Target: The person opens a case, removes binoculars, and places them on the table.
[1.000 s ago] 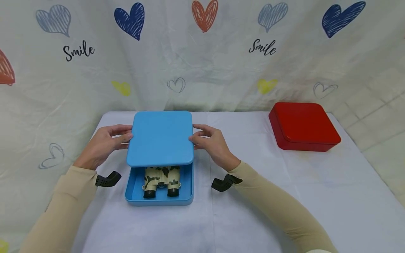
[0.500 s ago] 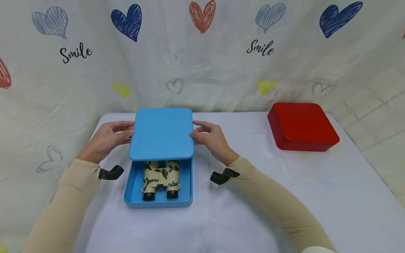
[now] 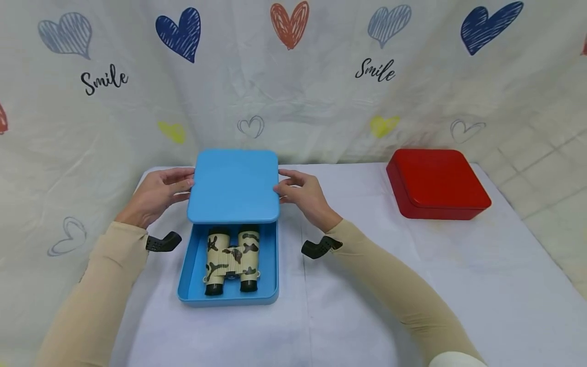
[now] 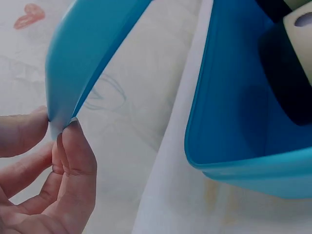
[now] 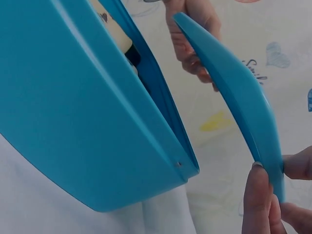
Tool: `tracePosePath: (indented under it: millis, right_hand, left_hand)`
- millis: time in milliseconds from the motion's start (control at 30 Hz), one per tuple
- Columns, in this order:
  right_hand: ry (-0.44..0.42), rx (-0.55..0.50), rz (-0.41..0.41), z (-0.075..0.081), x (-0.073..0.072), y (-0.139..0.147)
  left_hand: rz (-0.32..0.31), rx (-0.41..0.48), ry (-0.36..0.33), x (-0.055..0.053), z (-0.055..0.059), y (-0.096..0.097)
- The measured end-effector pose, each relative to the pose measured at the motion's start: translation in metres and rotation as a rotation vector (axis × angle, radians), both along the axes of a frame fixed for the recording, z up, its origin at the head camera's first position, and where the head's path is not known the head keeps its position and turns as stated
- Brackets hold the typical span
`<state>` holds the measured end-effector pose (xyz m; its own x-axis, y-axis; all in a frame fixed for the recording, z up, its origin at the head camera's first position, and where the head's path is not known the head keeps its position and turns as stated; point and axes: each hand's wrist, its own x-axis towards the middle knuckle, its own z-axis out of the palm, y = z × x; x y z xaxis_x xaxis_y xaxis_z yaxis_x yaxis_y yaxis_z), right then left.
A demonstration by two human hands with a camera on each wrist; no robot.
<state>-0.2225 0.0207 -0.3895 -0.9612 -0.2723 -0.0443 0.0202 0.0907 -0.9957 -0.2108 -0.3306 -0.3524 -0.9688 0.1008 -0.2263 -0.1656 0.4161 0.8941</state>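
Left hand (image 3: 152,195) pinches the lid (image 3: 235,186) at nine o'clock, right hand (image 3: 306,198) at three; one side slipping could tip it onto the binoculars (image 3: 232,261).

Box base (image 3: 229,302): on the table (image 3: 357,316), binoculars (image 3: 233,260) lying in it
Lid (image 3: 234,186): up off the base, toward 12 (far side)
Left hand (image 3: 155,194): on the lid's 9 o'clock edge
Right hand (image 3: 306,196): same deal, 3 o'clock
Other box (image 3: 442,181): well apart, I'd say 2 o'clock
Backdrop (image 3: 302,86): behind the lot, 12
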Motion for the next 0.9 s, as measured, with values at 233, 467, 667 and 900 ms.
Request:
tracePosePath:
  millis: [233, 467, 667, 900]
  right_hand:
    - [0.007, 0.017, -0.018, -0.002, -0.009, 0.000]
    - [0.000, 0.011, -0.021, -0.001, -0.019, -0.004]
    - [-0.013, 0.015, -0.043, -0.002, -0.027, -0.005]
    - [-0.028, 0.019, -0.051, -0.003, -0.034, -0.006]
  left_hand:
    - [-0.023, 0.065, -0.030, -0.008, -0.002, -0.002]
    - [-0.020, 0.051, -0.053, -0.019, -0.002, -0.001]
    - [-0.028, 0.049, -0.051, -0.025, 0.000, 0.003]
    - [-0.027, 0.041, -0.049, -0.032, -0.001, 0.005]
